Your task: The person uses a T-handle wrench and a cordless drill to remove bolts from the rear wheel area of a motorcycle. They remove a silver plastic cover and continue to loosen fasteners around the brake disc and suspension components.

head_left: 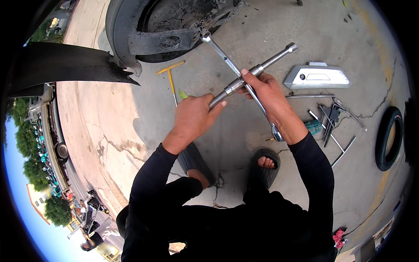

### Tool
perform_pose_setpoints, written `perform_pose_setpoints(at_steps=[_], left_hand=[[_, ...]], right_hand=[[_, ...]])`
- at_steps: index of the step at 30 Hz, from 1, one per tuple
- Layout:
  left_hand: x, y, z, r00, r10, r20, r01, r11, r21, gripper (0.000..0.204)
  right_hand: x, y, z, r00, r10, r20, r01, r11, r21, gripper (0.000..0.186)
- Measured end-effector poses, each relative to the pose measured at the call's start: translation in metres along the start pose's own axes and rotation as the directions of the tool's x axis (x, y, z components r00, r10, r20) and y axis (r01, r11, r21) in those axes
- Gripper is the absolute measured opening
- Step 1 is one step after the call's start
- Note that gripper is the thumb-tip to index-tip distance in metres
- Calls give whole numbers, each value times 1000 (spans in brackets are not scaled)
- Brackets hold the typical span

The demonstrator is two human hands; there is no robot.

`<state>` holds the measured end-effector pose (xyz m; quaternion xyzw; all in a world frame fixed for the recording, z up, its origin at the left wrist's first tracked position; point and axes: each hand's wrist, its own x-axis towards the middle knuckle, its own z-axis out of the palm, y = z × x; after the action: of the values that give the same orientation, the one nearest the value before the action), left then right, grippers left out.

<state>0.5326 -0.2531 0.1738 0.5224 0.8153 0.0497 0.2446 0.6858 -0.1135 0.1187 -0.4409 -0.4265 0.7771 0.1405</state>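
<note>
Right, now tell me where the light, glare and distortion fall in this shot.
Head view, light: the pale ground at left is sunlit, the grey concrete below the cross wrench shaded; head view, glare: highlights on the cross wrench and the silver panel; head view, distortion: the truck bends along the left rim, and black fills the corners.

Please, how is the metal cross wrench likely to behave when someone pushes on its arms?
The cross wrench is probably stiff: its metal arms look straight and thick. It may feel fairly heavy, as it appears all metal. Its smooth, shiny surface could be somewhat slippery.
</note>
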Motion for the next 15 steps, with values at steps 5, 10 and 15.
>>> perform_pose_setpoints(at_steps=[5, 10, 15], left_hand=[[1, -21, -15, 993, 99, 68, -90, 988, -128, 45], [4, -24, 1, 974, 49, 222, -28, 995, -94, 48], [-12, -39, 4, 983, -36, 181, 57, 992, -110, 49]], right_hand=[[22, -57, -24, 996, -30, -88, 75, 813, 577, 56], [131, -36, -84, 940, 291, -179, -43, 620, 784, 44], [117, -38, -67, 898, 339, -279, -43, 699, 713, 38]])
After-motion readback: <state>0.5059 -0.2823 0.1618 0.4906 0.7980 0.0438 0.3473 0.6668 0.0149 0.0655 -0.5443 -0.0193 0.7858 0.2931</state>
